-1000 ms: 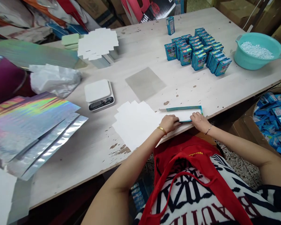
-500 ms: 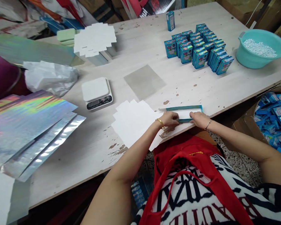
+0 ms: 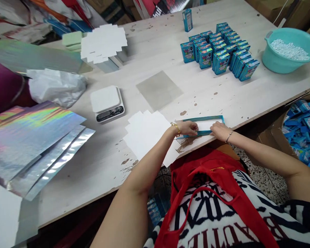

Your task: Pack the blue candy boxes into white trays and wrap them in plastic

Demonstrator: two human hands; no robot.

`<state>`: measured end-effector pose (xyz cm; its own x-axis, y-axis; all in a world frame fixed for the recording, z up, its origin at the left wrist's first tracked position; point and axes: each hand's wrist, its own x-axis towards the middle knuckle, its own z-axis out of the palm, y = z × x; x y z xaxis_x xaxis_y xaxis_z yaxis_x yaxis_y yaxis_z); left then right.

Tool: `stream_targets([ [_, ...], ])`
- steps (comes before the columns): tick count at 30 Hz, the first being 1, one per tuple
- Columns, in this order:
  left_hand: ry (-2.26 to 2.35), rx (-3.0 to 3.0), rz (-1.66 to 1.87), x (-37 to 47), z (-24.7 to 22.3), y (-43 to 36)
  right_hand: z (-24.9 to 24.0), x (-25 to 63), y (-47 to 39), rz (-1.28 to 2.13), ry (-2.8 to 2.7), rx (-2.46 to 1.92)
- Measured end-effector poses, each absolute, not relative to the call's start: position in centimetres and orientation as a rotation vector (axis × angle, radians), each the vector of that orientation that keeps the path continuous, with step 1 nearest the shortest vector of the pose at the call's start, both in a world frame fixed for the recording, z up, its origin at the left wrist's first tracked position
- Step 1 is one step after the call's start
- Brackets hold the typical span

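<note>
A long, shallow cardboard box (image 3: pixel 205 124) with blue walls and a white inside lies by the table's front edge. My left hand (image 3: pixel 189 128) reaches over its left end, fingers curled down inside; the fingertips are partly hidden. At the right end, my right hand (image 3: pixel 219 131) pinches the near wall close to the corner, thumb inside. White cut cardboard sheets (image 3: pixel 147 132) lie flat to the left of the box, partly under my left forearm.
Rows of small blue candy boxes (image 3: pixel 205 58) stand further back, beside a turquoise basin (image 3: pixel 279 65) of white pieces. A white scale (image 3: pixel 107 103), a grey square sheet (image 3: pixel 158 90) and shiny holographic sheets (image 3: pixel 36 137) lie leftward. A carton of blue boxes (image 3: pixel 307 127) sits right, below the table.
My left hand has shifted from the box's near wall to over its left end, with the fingers further inside. My right hand keeps nearly the same place on the near wall.
</note>
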<state>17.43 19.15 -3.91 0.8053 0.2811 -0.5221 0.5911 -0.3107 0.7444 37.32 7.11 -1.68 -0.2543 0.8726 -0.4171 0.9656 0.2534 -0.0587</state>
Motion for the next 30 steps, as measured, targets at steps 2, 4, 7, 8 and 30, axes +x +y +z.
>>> stream_targets([
  [2, 0.678, 1.936, -0.265, 17.3, -4.2, 18.1, -1.8, 37.4, 7.1, -0.356, 2.267, 1.696],
  [4, 0.702, 2.014, -0.192, 17.1, -4.4, 16.8, -1.9, 37.7, 7.3, -0.305, 2.303, 1.659],
  [7, 0.792, 2.202, -0.155, 17.1, -4.1, 14.8, -1.9, 38.1, 8.1, -0.291, 2.337, 1.547],
  [8, 0.809, 2.269, -0.149, 17.2, -3.8, 14.3, -1.9, 38.4, 8.4, -0.291, 2.347, 1.502],
  [30, 1.050, 2.311, 0.145, 18.1, -4.5, 11.2, -6.4, 39.3, -0.1, -0.281, 2.953, 1.518],
])
